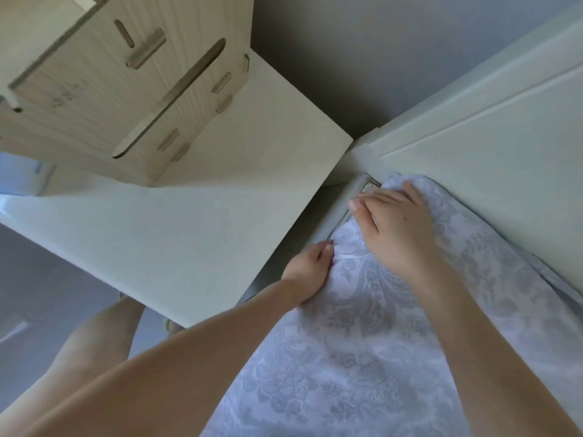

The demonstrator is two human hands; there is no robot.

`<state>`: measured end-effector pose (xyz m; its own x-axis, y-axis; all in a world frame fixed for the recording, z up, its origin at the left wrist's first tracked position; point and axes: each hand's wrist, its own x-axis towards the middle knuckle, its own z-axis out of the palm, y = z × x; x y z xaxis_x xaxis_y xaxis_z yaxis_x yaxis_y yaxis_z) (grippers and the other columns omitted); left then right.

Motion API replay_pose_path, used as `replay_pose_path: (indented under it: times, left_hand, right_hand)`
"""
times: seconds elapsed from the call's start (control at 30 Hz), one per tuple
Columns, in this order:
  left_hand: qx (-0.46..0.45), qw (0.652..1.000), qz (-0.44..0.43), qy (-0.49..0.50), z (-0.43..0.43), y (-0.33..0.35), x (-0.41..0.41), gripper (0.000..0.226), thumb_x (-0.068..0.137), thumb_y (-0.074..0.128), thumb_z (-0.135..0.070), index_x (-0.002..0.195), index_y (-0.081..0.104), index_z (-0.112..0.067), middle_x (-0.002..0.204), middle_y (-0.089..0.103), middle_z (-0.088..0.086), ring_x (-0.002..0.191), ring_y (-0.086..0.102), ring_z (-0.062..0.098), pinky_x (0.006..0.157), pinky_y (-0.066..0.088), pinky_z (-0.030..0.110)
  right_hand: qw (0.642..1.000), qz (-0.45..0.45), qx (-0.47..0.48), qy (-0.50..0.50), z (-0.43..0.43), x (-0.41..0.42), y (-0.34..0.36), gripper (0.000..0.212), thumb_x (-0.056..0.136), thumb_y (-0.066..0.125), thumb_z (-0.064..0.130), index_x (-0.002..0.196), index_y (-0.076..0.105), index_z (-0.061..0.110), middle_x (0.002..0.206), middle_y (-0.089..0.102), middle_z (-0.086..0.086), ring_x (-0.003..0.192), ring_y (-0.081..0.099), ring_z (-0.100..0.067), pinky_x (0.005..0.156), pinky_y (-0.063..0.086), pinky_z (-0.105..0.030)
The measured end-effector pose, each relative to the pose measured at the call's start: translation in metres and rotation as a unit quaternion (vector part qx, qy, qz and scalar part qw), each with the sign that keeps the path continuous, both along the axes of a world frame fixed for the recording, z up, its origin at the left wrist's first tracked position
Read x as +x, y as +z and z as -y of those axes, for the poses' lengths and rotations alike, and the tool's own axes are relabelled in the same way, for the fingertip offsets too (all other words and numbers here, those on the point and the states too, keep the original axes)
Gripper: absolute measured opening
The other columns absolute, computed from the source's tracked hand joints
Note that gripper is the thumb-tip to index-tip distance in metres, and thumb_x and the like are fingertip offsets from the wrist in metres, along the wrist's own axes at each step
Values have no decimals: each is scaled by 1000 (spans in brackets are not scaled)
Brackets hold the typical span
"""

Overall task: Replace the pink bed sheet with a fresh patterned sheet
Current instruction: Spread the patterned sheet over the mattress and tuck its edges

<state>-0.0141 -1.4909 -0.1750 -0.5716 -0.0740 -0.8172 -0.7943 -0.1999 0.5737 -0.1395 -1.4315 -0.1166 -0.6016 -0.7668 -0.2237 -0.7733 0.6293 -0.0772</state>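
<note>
At the far left of my feed, a pale wooden rack [126, 77] with slotted joints stands on a white tabletop [195, 222] that runs up beside the bed, and below it the person's bare leg [94, 348] shows at the frame's lower edge. Just right of the tabletop's edge, the left hand [310, 271] has its fingers curled into the patterned sheet [362, 357], gripping a fold of it at the side of the mattress near the corner. The sheet, pale with a grey floral damask print, lies spread over the mattress from the bottom of the frame up to that corner, where a little of the mattress edge [367, 188] shows uncovered. The right hand [396, 223] rests there palm down, fingers nearly straight and close together, pressing the cloth flat with the fingertips at the corner itself. Farther right, a white panelled headboard [479, 143] rises along the sheet's far edge, against a grey wall [347, 58].
</note>
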Motion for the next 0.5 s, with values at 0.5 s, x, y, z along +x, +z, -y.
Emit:
replay_pose_path:
  times: [0.5]
  left_hand:
    - [-377, 648, -557, -358, 14, 60, 15, 40, 90, 39, -17, 122, 62, -17, 131, 58, 8, 122, 52, 35, 101, 40, 47]
  right_hand:
    - [830, 171, 16, -531, -63, 260, -15, 45, 98, 22, 29, 137, 43, 18, 148, 34, -22, 131, 35, -49, 91, 42, -63]
